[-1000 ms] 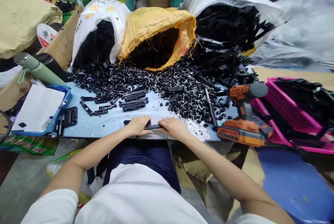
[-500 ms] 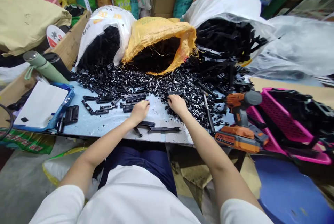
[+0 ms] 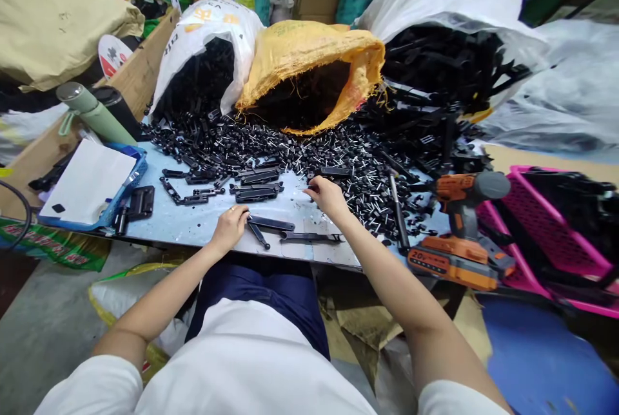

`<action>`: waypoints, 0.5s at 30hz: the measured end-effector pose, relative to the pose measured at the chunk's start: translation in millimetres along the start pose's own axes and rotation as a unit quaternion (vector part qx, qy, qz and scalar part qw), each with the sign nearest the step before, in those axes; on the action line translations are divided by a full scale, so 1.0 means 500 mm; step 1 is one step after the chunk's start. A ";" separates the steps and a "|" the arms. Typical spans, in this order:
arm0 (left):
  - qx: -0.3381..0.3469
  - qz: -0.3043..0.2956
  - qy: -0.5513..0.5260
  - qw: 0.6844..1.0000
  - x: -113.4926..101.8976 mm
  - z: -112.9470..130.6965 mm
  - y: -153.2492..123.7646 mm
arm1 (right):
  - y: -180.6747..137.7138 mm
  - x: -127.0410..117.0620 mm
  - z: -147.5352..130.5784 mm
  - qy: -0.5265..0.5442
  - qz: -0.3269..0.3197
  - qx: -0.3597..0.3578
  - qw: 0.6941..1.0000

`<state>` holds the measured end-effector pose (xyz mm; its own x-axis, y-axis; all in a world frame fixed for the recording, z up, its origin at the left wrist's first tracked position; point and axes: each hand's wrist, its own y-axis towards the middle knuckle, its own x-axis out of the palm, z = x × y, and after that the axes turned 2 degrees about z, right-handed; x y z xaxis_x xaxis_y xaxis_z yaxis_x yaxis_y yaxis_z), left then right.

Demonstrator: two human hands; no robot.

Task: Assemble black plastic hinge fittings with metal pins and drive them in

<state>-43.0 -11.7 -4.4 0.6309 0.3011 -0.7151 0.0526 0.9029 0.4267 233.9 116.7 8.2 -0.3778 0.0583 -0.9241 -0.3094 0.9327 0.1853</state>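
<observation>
My left hand [image 3: 230, 225] rests near the front of the pale blue table [image 3: 193, 225], fingers curled against the end of a flat black plastic bar [image 3: 271, 223]. A second long black bar [image 3: 311, 236] lies just right of it by the table edge. My right hand [image 3: 326, 195] is farther back at the edge of a heap of small black pins with white tips [image 3: 338, 164], fingers pinched together; what they hold is too small to make out. Several assembled black bars [image 3: 256, 184] lie behind my left hand.
An orange cordless drill [image 3: 459, 228] stands at the right. A pink crate [image 3: 546, 228] holds black parts. White sacks [image 3: 203, 54] [image 3: 445, 9] and a yellow sack [image 3: 309, 54] spill black parts at the back. A blue tray with white paper [image 3: 89, 183] and a green bottle [image 3: 91, 112] sit left.
My left hand has drawn back from the assembled bars to the loose bar at the front. My right hand stayed at the pin heap. The view shifted slightly.
</observation>
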 end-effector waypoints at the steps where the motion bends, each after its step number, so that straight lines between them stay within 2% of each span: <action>1: 0.010 -0.004 0.011 1.000 -0.002 -0.001 0.000 | -0.010 -0.002 0.001 0.007 0.000 0.003 1.000; 5: 0.048 -0.009 0.072 0.996 0.000 0.001 -0.004 | -0.031 -0.003 0.009 -0.011 0.003 0.012 1.000; 9: 0.141 -0.041 0.158 0.977 0.011 -0.008 -0.013 | -0.033 -0.017 0.009 0.017 0.037 -0.008 0.999; 12: 0.192 -0.082 0.182 0.961 0.016 -0.028 -0.016 | -0.041 -0.034 -0.011 0.073 0.046 -0.026 0.996; 15: 0.227 -0.110 0.179 0.951 0.015 -0.049 -0.015 | -0.064 -0.042 -0.044 0.176 0.023 -0.033 0.984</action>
<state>-57.8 -8.7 -26.4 0.2655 0.2785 -0.9230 0.5331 0.7552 0.3813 232.5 77.5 29.1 -0.6683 -0.0374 -0.7429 -0.3368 0.9057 0.2574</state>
